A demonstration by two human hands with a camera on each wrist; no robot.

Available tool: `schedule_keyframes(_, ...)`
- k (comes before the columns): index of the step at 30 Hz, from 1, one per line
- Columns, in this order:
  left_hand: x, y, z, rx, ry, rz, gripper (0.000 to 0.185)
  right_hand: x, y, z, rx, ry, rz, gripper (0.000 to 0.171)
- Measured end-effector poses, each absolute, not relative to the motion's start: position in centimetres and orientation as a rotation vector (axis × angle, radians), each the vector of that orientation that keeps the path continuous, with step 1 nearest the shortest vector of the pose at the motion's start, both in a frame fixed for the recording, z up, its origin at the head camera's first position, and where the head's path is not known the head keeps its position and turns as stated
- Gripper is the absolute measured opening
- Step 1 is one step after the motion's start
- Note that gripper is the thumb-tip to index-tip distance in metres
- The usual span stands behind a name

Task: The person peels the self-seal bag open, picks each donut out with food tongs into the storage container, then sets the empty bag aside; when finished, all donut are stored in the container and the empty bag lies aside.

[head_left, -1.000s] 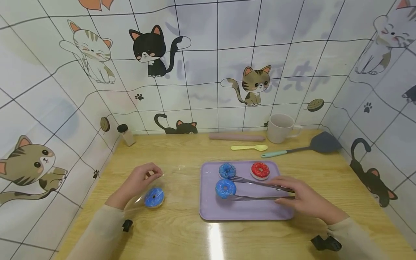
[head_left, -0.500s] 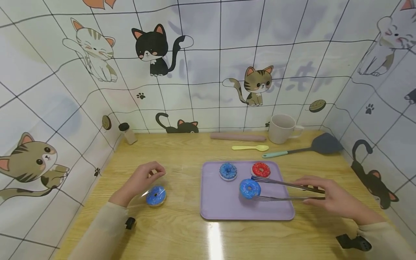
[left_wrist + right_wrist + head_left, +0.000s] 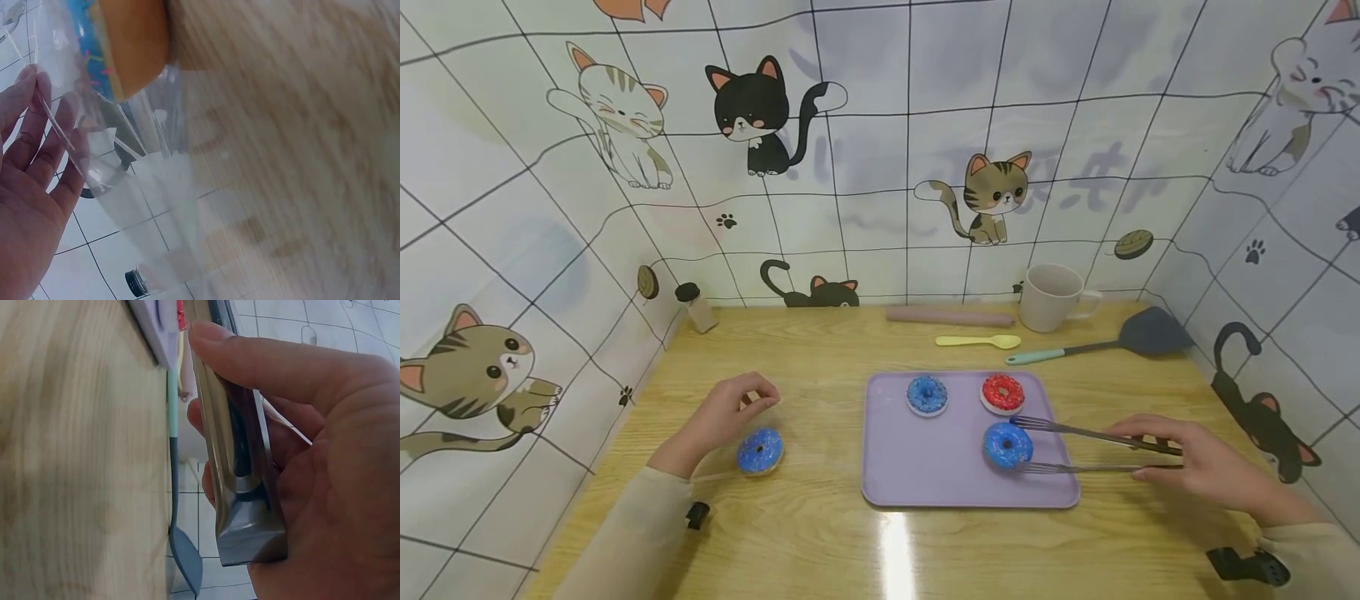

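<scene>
My right hand (image 3: 1142,452) grips metal tongs (image 3: 1090,450) by their rear end, just past the right edge of a purple tray (image 3: 925,487). A blue donut (image 3: 1007,444) sits between the tongs' forked tips at the tray's front right. Another blue donut (image 3: 927,394) and a red donut (image 3: 1002,393) lie at the back of the tray. My left hand (image 3: 751,402) pinches the mouth of a clear plastic bag (image 3: 722,467) that lies on the table with a blue donut (image 3: 760,451) inside. In the left wrist view, the bag (image 3: 125,169) and its donut (image 3: 122,44) are beside my fingers (image 3: 37,137). The right wrist view shows the tongs (image 3: 240,456) in my grip.
Along the back of the wooden table (image 3: 820,350) lie a pink rolling pin (image 3: 947,317), a yellow spoon (image 3: 977,341), a beige mug (image 3: 1052,297) and a grey spatula (image 3: 1105,340). A small shaker (image 3: 695,308) stands at the back left. Cat-patterned walls close in three sides.
My right hand has drawn the tongs and the blue donut from the tray's left-middle to its front right. The left hand and bag have hardly moved.
</scene>
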State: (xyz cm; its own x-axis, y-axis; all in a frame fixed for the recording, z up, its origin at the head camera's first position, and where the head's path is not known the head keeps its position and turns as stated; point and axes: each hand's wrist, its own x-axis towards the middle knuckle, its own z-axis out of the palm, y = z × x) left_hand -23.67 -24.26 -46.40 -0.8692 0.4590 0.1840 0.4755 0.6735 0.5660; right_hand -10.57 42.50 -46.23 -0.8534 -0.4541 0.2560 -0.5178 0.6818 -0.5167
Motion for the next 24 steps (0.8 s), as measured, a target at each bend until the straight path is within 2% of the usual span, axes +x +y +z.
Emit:
schedule_keyframes(14, -23.4, -24.2, -46.2, -0.797, -2.844, -0.972, 0.007, -10.2, 43.5, -47.3, 0.806, -2.788, 0.878, 0.057)
schedule_keyframes(24, -23.7, -24.1, -46.2, -0.792, -2.852, -0.985, 0.008, -9.5, 42.2, -45.7, 0.705, -2.832, 0.833, 0.063)
